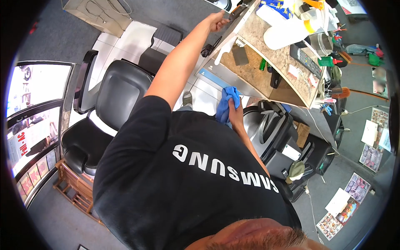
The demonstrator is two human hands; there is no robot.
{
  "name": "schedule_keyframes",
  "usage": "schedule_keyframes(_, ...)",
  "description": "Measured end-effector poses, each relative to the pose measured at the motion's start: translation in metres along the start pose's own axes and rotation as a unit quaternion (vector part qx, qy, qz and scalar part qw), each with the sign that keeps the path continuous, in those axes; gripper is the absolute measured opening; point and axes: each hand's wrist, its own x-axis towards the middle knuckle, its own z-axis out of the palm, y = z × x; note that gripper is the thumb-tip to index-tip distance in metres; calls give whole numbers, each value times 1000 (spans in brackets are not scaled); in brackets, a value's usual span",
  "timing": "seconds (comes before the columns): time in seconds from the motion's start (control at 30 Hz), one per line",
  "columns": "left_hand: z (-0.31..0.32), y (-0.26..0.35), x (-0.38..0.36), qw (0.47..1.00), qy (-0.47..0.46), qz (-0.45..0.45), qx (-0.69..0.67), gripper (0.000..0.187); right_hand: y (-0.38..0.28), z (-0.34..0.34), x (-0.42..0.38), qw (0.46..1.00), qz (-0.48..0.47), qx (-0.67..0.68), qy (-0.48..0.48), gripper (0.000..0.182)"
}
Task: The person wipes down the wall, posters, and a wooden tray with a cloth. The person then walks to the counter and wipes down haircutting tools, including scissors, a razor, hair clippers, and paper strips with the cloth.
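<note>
My left arm reaches up and forward, and my left hand (216,21) is closed beside the upper corner of the wooden shelf unit (248,26). A small dark object (237,13) lies right at its fingertips; I cannot make out what it is. Nearer my body, my right hand (236,116) grips a bunched blue cloth (225,103) in front of the lower side of the unit. On its worn top are a white bottle (287,33) with a yellow collar, a black remote control (305,61) and a green bottle with a red tip (329,61).
A black salon chair (121,85) stands on my left, with a wooden bench (77,187) behind it. To the right are another black chair (260,125), a white phone-like box (291,152) and loose cables. Picture sheets (371,157) hang on the grey wall.
</note>
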Motion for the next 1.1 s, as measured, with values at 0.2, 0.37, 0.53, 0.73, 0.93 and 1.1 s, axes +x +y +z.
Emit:
schedule_keyframes(0.2, -22, -77, -118, 921, 257, 290, -49, 42, 4, 6, 15, 996, 12, 84, 13, 45)
schedule_keyframes(0.37, 5, -190, -234, 912, 215, 306, 167, 52, -20, 7, 31, 963, 109, 244, -20, 39)
schedule_keyframes(0.53, 20, -223, -262, 993, 41, 42, 98, 62, -49, 27, 45, 917, 135, 327, -183, 44)
schedule_keyframes(0.73, 16, -238, -254, 990, 52, 42, -122, 54, -78, 16, 74, 967, 50, 29, -247, 54)
schedule_keyframes(0.93, 7, -231, -276, 987, 96, 62, -108, 49, -2, -94, 223, 890, -321, -241, 217, 36)
schedule_keyframes(1.1, 4, -229, -290, 994, 78, 15, -78, 55, 28, -143, 307, 717, -294, -583, 244, 35)
